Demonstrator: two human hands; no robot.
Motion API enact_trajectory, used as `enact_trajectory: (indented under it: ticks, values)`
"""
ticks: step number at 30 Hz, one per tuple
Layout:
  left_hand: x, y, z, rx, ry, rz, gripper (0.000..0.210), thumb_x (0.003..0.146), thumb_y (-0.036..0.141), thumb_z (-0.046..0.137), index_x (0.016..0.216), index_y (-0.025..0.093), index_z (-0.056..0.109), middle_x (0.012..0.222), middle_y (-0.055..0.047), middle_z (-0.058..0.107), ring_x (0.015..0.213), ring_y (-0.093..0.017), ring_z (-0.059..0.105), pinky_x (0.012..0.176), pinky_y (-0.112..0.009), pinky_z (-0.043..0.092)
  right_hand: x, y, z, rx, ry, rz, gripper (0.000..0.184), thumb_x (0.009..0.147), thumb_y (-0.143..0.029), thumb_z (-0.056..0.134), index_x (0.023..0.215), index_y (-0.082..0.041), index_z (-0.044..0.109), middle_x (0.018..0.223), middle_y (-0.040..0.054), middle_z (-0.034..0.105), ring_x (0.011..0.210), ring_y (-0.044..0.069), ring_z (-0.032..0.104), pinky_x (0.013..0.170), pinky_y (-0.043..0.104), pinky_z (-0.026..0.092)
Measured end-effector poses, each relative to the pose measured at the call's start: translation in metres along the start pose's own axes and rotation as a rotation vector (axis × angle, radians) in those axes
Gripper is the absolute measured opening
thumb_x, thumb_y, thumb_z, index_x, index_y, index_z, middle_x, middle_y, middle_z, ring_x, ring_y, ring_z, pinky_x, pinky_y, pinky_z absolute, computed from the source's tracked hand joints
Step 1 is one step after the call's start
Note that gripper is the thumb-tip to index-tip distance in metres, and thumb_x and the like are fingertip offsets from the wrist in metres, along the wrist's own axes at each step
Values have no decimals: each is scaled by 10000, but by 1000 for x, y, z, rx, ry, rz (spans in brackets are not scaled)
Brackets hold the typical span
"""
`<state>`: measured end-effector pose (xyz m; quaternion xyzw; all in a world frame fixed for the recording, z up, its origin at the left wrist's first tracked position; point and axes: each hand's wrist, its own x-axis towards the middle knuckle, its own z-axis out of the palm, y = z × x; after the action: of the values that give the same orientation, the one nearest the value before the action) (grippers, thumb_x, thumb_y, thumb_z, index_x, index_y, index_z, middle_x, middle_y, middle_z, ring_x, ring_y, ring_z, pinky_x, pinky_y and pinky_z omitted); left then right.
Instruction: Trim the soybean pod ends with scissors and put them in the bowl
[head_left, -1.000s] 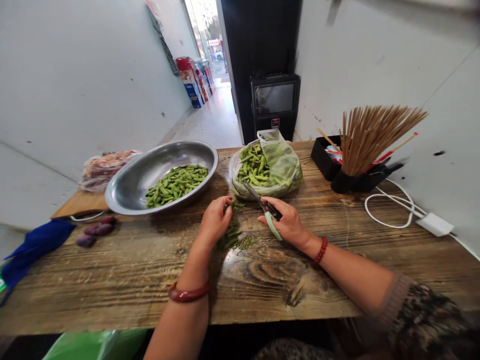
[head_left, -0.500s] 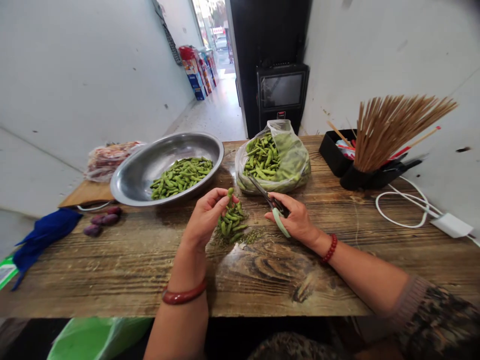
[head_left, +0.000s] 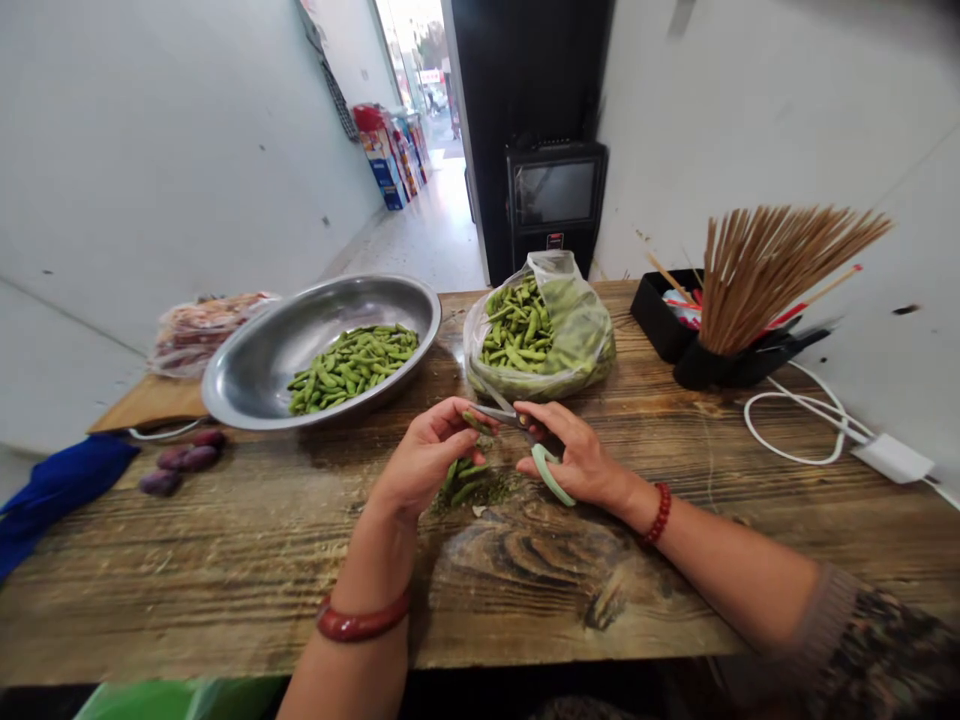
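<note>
Shifted since half a second ago: one edamame pod (head_left: 478, 424), then upright and apart from the blades, now lies tilted across to the green-handled scissors (head_left: 523, 420), whose blades have swung round to point more to the left.

Left hand (head_left: 427, 455): thumb and fingers nearly closed, pinching the pod at their tips; red bangle (head_left: 362, 618) on the forearm.

Right hand (head_left: 581, 455): fingers curled about the scissors' handles, hold firm; blades a little parted, tips beside the pod, contact not certain; red bead bracelet (head_left: 659, 514) at the wrist.

Pod in hand: green, small, partly hidden by fingers, held above the wooden table (head_left: 300, 560), before the plastic bag.

Loose pods (head_left: 463, 482): small green heap under the left hand, partly covered by it, with fine trimmings (head_left: 495, 488) alongside.

Steel basin (head_left: 259, 345): oval, wide-rimmed, to the left; green pods (head_left: 352, 368) gathered on its right side.

Plastic bag (head_left: 583, 325): translucent, mouth open, beyond the scissors; well filled with green pods (head_left: 521, 320).

Black holder (head_left: 697, 366): at right, packed with a fanned bundle of thin brown sticks (head_left: 780, 275)
</note>
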<state>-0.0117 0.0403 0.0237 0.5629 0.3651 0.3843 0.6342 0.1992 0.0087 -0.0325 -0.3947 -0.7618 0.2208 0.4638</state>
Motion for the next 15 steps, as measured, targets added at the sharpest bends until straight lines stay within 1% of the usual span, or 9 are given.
enact_trajectory:
  ticks: [4,7,10,15]
  values:
    - [1,-1,1,-22,7,12,146,759,194,662,900,162,647,856,-52,658,806,-171,606,641,-271,541,1,1,1,-26,1,-17,636,774,-339,717,1346,-236,461,1026,71,601,878,190,577,811,346,516]
    - [1,-2,1,12,3,8,177,760,212,668,930,161,663,870,-47,649,773,-157,593,639,-272,543,1,1,1,-67,-16,-20,633,768,-348,724,1339,-241,470,1025,74,609,907,207,578,822,360,515]
    - [2,-2,1,41,-2,17,190,785,266,656,945,163,671,871,-46,636,766,-155,581,637,-281,549,0,1,0,-99,-20,-12,631,765,-364,725,1330,-227,480,1032,82,610,915,214,578,810,355,514]
    - [3,-6,-1,119,-7,47,202,822,332,625,912,159,679,781,-40,624,735,-154,572,600,-264,541,0,1,-1,-136,-21,-5,607,774,-371,715,1318,-222,490,987,75,612,858,202,576,769,341,509]
